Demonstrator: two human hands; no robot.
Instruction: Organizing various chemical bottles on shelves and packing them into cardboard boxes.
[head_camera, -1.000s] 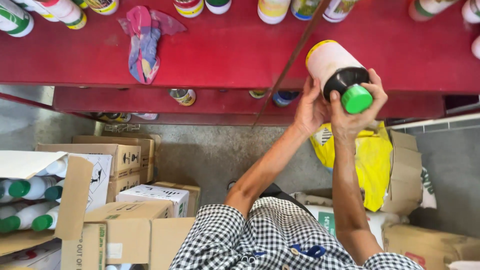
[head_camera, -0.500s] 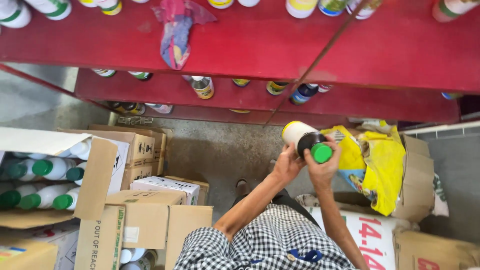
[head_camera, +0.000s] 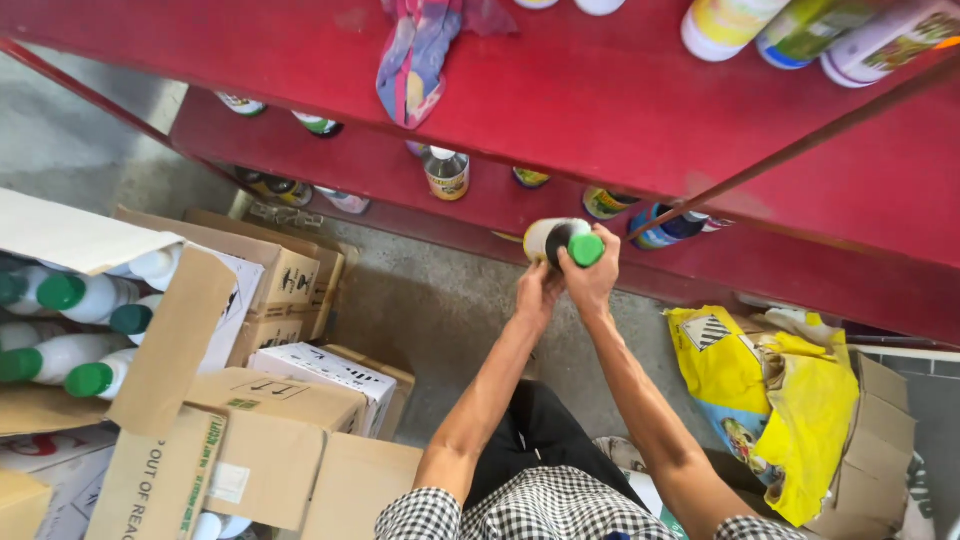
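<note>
Fingers (head_camera: 600, 268) of the right hand (head_camera: 592, 280) curl closed around a white bottle (head_camera: 548, 238) with a green cap (head_camera: 586, 250), while the left hand (head_camera: 537, 292) cups it from below (grip also closed), holding it at the front edge of the lower red shelf (head_camera: 400, 180), beside other bottles (head_camera: 446, 172) standing there.
</note>
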